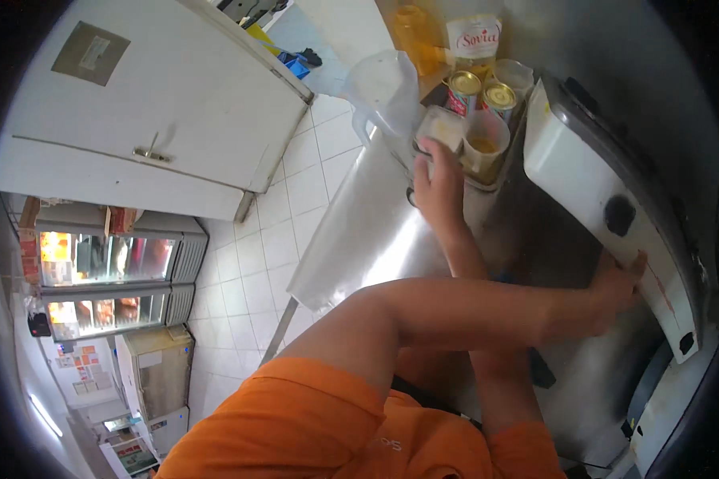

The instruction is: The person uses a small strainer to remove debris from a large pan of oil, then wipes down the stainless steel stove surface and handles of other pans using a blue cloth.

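Observation:
My left arm crosses over my right arm. At the arm's end, my left hand (620, 290), blurred, is at the lower edge of a long white plastic housing (581, 161) with a dark grey rim and black patches. Whether it grips that edge is unclear. My right hand (443, 188) reaches past the near end of a tray (485, 187), thumb and forefinger apart. Black-handled metal scissors (410, 179), or a similar tool, show partly behind its fingers. Just beyond are a clear tub of pale contents (442, 127) and a translucent cup with brown contents (485, 143).
Two gold-lidded cans (465, 90), an oil pouch (474, 42) and a translucent pitcher (383, 90) stand at the far end of the steel table (341, 257). A white door (174, 108) and lit display fridges (108, 257) are across the tiled floor (257, 257).

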A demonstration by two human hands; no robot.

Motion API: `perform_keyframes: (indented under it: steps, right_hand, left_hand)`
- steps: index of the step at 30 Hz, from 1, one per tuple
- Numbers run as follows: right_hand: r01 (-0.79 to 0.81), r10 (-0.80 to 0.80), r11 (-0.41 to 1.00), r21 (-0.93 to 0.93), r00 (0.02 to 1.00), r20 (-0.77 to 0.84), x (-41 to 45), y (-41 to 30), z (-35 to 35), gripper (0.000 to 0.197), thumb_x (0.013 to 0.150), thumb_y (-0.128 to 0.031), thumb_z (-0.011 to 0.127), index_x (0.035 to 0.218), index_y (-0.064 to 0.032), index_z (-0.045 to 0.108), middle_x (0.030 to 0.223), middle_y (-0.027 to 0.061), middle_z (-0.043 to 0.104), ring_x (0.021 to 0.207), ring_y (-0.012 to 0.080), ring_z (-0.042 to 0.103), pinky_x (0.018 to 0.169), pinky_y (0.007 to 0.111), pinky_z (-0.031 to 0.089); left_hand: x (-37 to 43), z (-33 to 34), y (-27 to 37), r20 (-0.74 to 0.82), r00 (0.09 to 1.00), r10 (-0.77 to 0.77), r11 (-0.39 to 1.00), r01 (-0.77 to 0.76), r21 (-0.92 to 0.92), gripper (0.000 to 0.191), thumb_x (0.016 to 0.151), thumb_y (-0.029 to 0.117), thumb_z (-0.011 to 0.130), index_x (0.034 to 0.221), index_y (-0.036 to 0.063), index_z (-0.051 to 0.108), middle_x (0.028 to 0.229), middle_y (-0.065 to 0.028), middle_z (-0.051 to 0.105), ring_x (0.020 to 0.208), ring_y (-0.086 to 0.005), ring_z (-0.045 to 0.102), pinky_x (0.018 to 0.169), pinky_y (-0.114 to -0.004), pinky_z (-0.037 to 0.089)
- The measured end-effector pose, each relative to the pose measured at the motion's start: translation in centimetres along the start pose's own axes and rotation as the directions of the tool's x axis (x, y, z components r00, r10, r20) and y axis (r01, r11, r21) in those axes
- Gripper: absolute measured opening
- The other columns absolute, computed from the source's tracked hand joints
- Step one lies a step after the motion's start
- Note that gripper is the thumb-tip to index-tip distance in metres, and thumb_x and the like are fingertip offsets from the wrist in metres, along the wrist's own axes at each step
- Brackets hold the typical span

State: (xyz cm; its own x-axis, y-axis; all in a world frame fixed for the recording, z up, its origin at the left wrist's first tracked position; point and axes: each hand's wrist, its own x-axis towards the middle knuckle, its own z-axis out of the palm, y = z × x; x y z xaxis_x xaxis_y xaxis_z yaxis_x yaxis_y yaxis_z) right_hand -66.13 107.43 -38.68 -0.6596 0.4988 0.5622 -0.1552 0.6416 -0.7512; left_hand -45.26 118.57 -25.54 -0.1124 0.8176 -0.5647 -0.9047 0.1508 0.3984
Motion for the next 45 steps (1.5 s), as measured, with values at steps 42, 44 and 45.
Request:
perform_keyframes:
  steps: [42, 44, 45]
  right_hand:
    - [-0.709, 0.730, 0.655, -0.262, 0.684, -0.024, 20.9, 16.2, 14.3, 0.037, 0.092, -0.021, 0.060, 0.113, 0.0085, 0.068, 0.114, 0.0266, 0.069, 0.109, 0.0384, 0.067, 0.095, 0.045, 0.051]
    - [-0.638, 0.692, 0.667, -0.386, 0.722, 0.003, 20.9, 17.8, 14.2, 0.033, 0.093, -0.017, 0.059, 0.112, 0.0075, 0.069, 0.116, 0.0255, 0.068, 0.110, 0.0374, 0.067, 0.092, 0.046, 0.053]
    - [-0.637, 0.693, 0.670, -0.382, 0.721, 0.012, 20.7, 17.7, 14.6, 0.033, 0.093, -0.017, 0.059, 0.112, 0.0075, 0.069, 0.116, 0.0255, 0.068, 0.110, 0.0374, 0.067, 0.092, 0.046, 0.053]
  left_hand:
    - [3.6, -1.6, -2.5, 0.276, 0.886, -0.372, 0.926, 0.376, 0.042, 0.064, 0.094, 0.069, 0.053, 0.111, 0.0079, 0.043, 0.103, -0.0058, 0.045, 0.100, -0.0173, 0.050, 0.095, -0.036, 0.052]
    - [3.7, -1.1, -3.0, 0.296, 0.867, -0.401, 0.915, 0.393, 0.088, 0.064, 0.093, 0.068, 0.055, 0.112, 0.0081, 0.043, 0.106, -0.0064, 0.046, 0.106, -0.0176, 0.051, 0.095, -0.037, 0.053]
    - [4.0, -1.3, -2.8, 0.293, 0.868, -0.401, 0.915, 0.391, 0.095, 0.064, 0.093, 0.068, 0.055, 0.112, 0.0082, 0.043, 0.107, -0.0066, 0.047, 0.107, -0.0177, 0.051, 0.095, -0.037, 0.053]
